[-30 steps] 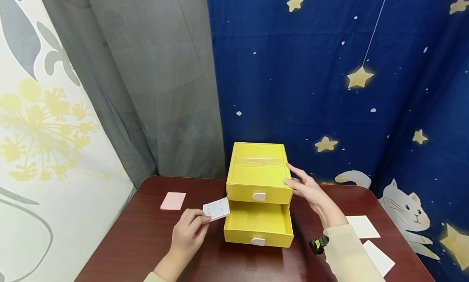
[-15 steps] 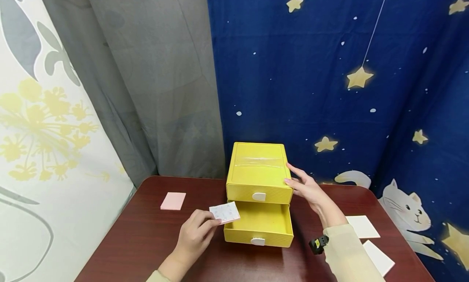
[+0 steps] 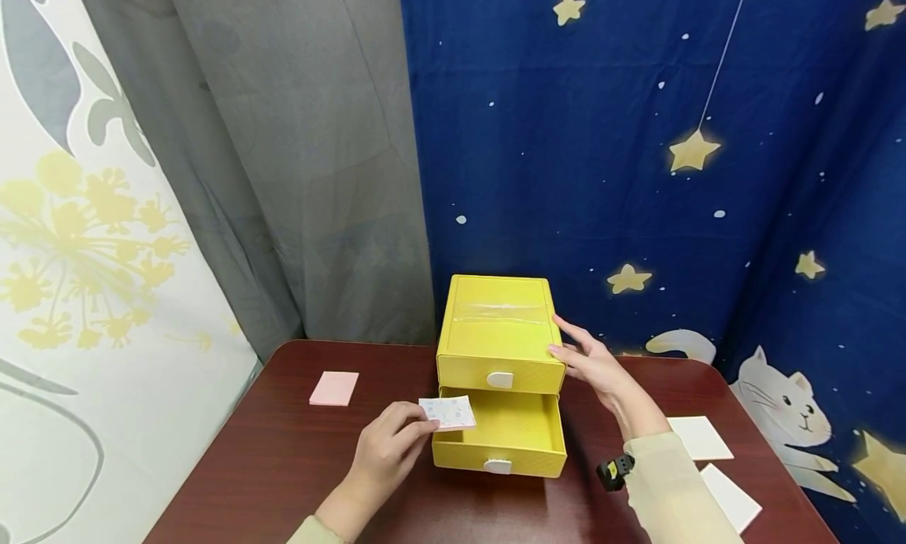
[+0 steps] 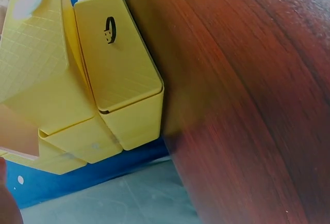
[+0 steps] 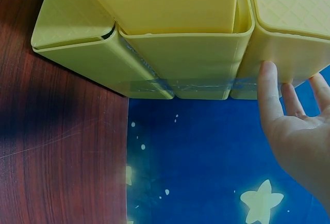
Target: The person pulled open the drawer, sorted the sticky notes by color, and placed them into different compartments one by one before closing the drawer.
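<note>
In the head view my left hand [image 3: 389, 450] pinches a small patterned note pad [image 3: 449, 413] by its left edge. The pad is held over the left side of a pulled-out drawer [image 3: 520, 420] with a white tab handle. That drawer belongs to a yellow drawer unit [image 3: 499, 316], taped across its top; the wrist views show it has three tiers, the middle one out. In the left wrist view the note pad [image 4: 18, 133] shows a pale pink side. My right hand [image 3: 598, 371] rests its extended fingertips [image 5: 268, 74] against the unit's right side.
A pink paper pad [image 3: 334, 388] lies on the dark red table [image 3: 283, 457] to the left. Two white square pads, one farther back [image 3: 701, 438], lie on the right beside my right sleeve [image 3: 668, 481]. A blue star-patterned curtain [image 3: 637, 174] hangs behind.
My left hand has moved right with the note pad, from beside the unit to over the open drawer, and the pad has turned slightly. The right hand stays where it was.
</note>
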`<state>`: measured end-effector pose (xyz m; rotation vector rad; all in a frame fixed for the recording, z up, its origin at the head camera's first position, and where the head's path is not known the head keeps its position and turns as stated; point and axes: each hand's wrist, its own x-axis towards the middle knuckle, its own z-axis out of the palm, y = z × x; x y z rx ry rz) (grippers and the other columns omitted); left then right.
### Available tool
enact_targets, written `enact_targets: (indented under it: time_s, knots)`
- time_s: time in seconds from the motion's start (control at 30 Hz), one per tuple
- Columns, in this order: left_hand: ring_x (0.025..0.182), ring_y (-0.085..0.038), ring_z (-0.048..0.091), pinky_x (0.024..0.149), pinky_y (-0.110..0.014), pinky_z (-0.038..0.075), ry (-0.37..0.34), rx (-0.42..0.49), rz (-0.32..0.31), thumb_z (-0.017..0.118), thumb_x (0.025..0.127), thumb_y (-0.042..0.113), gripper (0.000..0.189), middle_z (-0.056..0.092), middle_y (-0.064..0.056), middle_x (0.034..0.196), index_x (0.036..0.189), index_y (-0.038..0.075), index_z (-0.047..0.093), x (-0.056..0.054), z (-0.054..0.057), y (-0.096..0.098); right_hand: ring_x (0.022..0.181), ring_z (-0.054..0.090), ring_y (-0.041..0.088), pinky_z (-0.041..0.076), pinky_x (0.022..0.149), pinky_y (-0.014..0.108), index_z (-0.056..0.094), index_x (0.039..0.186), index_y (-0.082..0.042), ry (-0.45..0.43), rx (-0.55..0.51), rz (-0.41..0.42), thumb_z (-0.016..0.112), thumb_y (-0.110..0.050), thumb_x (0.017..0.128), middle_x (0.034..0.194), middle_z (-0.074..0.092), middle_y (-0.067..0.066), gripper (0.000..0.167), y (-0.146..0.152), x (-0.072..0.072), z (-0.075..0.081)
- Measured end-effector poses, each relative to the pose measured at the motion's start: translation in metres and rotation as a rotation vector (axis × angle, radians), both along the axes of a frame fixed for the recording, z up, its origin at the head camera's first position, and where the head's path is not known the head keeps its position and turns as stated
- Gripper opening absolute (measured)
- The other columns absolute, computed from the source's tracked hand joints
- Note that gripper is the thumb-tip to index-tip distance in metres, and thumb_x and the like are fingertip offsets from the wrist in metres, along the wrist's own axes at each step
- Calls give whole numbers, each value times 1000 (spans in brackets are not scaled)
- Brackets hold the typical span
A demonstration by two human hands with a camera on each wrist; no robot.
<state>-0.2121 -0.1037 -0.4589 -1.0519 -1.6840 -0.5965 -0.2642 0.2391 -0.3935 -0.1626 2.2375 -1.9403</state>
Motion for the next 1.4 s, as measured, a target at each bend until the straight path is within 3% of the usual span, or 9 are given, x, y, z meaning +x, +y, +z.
enact_targets:
  time_s: [0.73,1.4]
  knots:
    - [79,-15,60,66,-24,50,-26,12,7,52,96,14,23,62,-3,89,89,14,74,0,-2,20,134,38,34,36,106,49,22,151,-30,-4,-6,19,63,-32,90,157,11,10,74,1,0,-1]
    - [79,-16,61,65,-24,50,-81,-11,18,51,96,13,23,63,-2,94,92,17,74,2,-1,25,134,38,33,36,106,49,22,151,-31,-5,1,16,64,-34,90,157,13,10,74,2,0,-1]
